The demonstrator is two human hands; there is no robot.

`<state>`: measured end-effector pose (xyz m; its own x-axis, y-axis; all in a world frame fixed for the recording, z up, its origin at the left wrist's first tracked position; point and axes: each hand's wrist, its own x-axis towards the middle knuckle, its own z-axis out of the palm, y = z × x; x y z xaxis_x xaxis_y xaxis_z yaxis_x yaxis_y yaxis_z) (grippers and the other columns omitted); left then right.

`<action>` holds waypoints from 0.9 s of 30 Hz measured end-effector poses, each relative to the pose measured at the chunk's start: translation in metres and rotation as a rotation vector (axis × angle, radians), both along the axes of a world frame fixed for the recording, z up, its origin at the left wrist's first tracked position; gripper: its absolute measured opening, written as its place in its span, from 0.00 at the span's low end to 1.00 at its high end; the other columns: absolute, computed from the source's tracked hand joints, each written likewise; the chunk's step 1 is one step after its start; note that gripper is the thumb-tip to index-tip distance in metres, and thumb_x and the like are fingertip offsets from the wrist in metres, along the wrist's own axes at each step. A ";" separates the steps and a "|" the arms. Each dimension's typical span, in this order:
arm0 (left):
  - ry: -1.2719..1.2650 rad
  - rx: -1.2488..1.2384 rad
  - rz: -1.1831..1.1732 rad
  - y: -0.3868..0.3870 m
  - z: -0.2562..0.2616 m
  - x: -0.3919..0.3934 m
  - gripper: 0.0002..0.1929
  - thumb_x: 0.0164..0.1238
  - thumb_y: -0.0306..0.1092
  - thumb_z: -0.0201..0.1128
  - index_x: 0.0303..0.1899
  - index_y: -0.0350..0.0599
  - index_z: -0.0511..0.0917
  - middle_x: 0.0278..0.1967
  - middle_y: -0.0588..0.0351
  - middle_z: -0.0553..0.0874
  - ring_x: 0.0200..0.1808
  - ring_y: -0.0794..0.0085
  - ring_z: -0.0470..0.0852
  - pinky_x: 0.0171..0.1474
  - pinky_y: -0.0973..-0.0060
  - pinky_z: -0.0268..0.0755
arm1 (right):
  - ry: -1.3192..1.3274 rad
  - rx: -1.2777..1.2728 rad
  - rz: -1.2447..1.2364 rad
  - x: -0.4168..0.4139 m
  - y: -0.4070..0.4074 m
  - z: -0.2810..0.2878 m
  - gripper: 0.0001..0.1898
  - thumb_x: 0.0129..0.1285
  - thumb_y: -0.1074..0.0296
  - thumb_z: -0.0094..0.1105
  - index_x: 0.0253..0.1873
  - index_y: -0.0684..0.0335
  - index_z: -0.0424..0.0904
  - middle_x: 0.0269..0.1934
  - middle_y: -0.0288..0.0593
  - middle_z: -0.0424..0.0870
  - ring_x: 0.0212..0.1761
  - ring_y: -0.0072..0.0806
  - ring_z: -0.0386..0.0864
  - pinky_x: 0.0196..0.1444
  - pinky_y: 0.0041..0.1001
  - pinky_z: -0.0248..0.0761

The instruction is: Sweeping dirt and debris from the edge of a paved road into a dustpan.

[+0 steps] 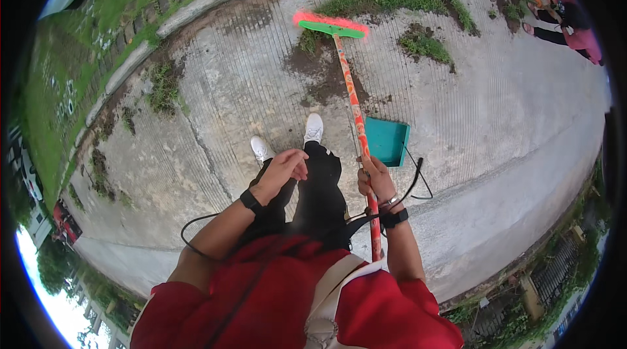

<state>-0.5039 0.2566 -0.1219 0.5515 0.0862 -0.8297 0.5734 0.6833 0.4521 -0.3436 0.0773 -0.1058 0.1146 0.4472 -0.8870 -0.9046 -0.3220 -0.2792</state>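
My right hand point(376, 177) is wrapped around the orange-red patterned handle point(353, 97) of a push broom. The handle runs forward from beside my body to a green broom head point(333, 29) with pink-red bristles, lying beyond a patch of soil. Loosely curled and holding nothing, my left hand point(289, 168) hovers over my legs, left of the broom. A teal dustpan point(384, 141) lies on the concrete just right of the handle, near my right hand, with a thin dark wire handle point(427, 185). A black cord point(414, 177) passes by my right wrist.
Loose soil point(325, 72) lies on the grooved concrete point(235, 79) below the broom head. Clumps of grass point(387, 0) and weeds point(425, 45) stand ahead and to the right. A curb point(210, 1) borders the lawn. Another person point(578, 30) is low at the far right.
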 end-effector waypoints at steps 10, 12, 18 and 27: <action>0.265 -0.245 0.302 -0.034 -0.056 0.059 0.17 0.56 0.46 0.53 0.39 0.44 0.64 0.29 0.53 0.73 0.23 0.65 0.76 0.26 0.70 0.70 | -0.061 0.255 0.161 -0.043 0.025 -0.006 0.11 0.58 0.66 0.48 0.44 0.64 0.64 0.18 0.28 0.62 0.15 0.14 0.59 0.16 0.13 0.54; 0.323 -0.226 0.302 -0.041 -0.086 0.063 0.14 0.56 0.42 0.53 0.38 0.44 0.64 0.25 0.54 0.73 0.21 0.66 0.75 0.23 0.70 0.69 | 0.181 0.231 0.038 -0.030 0.022 -0.008 0.11 0.56 0.66 0.50 0.41 0.65 0.66 0.21 0.31 0.65 0.19 0.15 0.63 0.20 0.14 0.57; 0.439 -0.133 0.156 -0.100 -0.106 0.093 0.07 0.53 0.32 0.48 0.30 0.39 0.65 0.18 0.54 0.70 0.14 0.66 0.73 0.16 0.71 0.68 | 0.211 -0.104 -0.016 -0.013 -0.032 0.000 0.10 0.54 0.65 0.53 0.38 0.64 0.71 0.22 0.31 0.69 0.21 0.15 0.67 0.22 0.14 0.59; 0.260 -0.100 -0.016 -0.149 -0.063 0.101 0.08 0.51 0.32 0.50 0.28 0.36 0.66 0.19 0.54 0.71 0.15 0.70 0.72 0.16 0.73 0.69 | 0.115 -0.053 -0.265 -0.042 -0.088 0.038 0.07 0.57 0.69 0.47 0.38 0.65 0.70 0.22 0.32 0.71 0.19 0.16 0.69 0.18 0.13 0.60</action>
